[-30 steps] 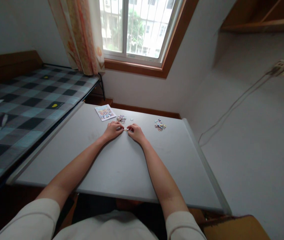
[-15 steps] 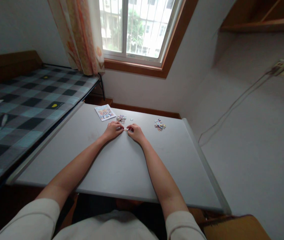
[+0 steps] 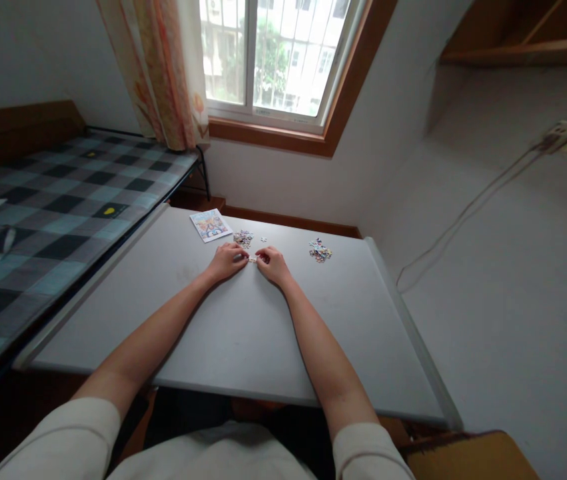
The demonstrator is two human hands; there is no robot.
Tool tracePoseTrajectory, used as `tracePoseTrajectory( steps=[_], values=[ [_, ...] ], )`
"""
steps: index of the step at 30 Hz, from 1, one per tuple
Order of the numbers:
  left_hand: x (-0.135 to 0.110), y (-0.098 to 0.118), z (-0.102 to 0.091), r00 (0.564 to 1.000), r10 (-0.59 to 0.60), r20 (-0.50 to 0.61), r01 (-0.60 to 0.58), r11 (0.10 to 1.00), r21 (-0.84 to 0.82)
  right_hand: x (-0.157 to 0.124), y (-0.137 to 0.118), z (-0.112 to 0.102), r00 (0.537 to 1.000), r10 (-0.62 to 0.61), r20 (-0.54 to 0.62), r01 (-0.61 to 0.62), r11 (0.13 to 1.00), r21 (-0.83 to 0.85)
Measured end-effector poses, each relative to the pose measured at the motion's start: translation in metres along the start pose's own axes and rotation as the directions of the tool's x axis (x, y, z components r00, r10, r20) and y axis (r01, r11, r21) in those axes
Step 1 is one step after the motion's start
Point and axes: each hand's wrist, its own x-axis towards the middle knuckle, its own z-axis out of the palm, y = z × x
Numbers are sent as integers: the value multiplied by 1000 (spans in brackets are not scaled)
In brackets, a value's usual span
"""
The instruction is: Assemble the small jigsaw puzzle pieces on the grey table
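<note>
Both hands meet over the far half of the white table (image 3: 243,333). My left hand (image 3: 227,261) is closed in a pinch on the left end of some small, pale jigsaw puzzle pieces (image 3: 252,260). From the right, my right hand (image 3: 272,265) pinches the other end of them. Fingers cover most of these pieces, so I cannot tell how they join. Just beyond my left hand lies a heap of jigsaw pieces (image 3: 243,239), with one single piece (image 3: 264,239) to its right. A printed picture sheet (image 3: 210,225) lies to the left of the heap.
A second pile of jigsaw pieces (image 3: 320,251) is on the table to the right. A bed with a checkered cover (image 3: 128,183) runs along the left side. Past the far edge are a wall and a window (image 3: 283,60). A wooden seat (image 3: 468,460) stands at lower right.
The hands stay almost in place, pinching the pale pieces. Slightly more of the pieces shows between the fingertips. The piles and the sheet have not moved on the table.
</note>
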Motion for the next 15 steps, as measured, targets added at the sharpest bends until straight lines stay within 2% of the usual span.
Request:
tracePoseTrajectory(
  steps=[6, 11, 15],
  values=[
    [1, 2, -1, 1000, 2, -5, -2, 1000, 6, 1, -1, -3, 999, 29, -20, -29, 1000, 6],
    [0, -1, 2, 998, 58, -36, -59, 998, -10, -13, 0, -11, 999, -11, -36, 11, 1000, -19],
    [1, 4, -1, 987, 129, -101, -133, 991, -33, -27, -1, -13, 995, -99, -24, 96, 991, -90]
  ],
)
